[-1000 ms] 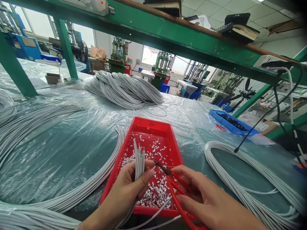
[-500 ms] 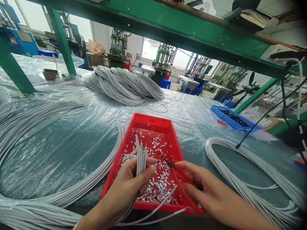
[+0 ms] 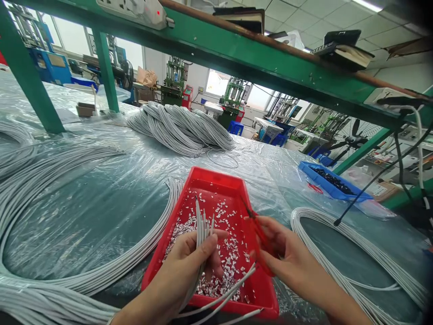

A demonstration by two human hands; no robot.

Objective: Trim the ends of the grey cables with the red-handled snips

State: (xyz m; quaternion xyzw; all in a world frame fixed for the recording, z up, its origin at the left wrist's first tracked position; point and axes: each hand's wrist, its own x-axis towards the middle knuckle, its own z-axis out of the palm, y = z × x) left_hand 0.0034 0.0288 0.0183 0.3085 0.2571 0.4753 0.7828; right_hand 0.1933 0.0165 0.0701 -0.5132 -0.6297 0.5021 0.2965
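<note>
My left hand is closed round a small bundle of grey cables, their cut ends pointing up, one taller than the others with a dark tip. In my right hand are red-handled scissors, slightly blurred, blades pointing up and left. Both hands are over a red tray scattered with small silvery scraps. Several loose cable ends lie across the tray's near part, below my hands. One of these ends reaches close to my right fingers; whether it touches them I cannot tell.
A cable coil lies right of the tray, and a long cable bundle curves on the left. Farther back rests a large cable pile. A blue tray holds black parts. A green beam crosses above the plastic-covered table.
The cable that stuck out by my left thumb has left that hand; another end now lies among the loose ones. The scissors have moved up and right, away from the bundle. The view has shifted.
</note>
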